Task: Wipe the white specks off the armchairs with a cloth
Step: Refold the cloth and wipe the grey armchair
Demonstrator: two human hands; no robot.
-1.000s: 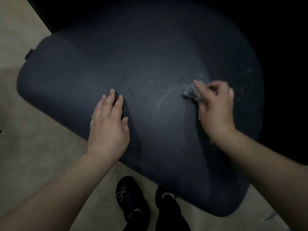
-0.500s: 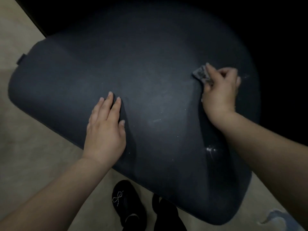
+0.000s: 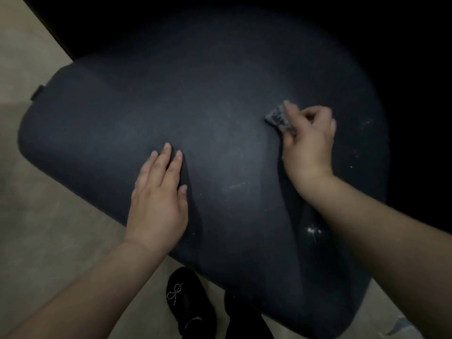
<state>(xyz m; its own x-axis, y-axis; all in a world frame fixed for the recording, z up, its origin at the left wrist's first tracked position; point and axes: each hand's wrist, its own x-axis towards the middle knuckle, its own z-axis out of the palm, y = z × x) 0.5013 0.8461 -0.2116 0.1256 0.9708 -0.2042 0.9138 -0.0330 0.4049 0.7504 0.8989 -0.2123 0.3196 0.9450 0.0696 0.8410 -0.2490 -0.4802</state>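
Wiping specks off the chair (image 3: 220, 94)

Right hand (image 3: 309, 140) pinches the cloth (image 3: 278, 119) on the seat; left hand (image 3: 157, 199) rests flat, fingers straight. Sweep toward the specks (image 3: 311, 230), seemingly loose, near the right forearm.

From where I sit, this looks like a home, most likely a living room, though I can't be sure. A large dark upholstered armchair (image 3: 195, 123) fills most of my view, its soft rounded cushion surface scattered with white specks (image 3: 314, 231) on the near right. It stands on a plain beige floor (image 3: 36, 216), seen at the left and along the near edge. The person I am watching through wears black soft indoor shoes, and the left shoe (image 3: 188, 299) carries a small beaded bow, the sort of footwear worn about the house. The lighting is dim, and the far side is lost in darkness.
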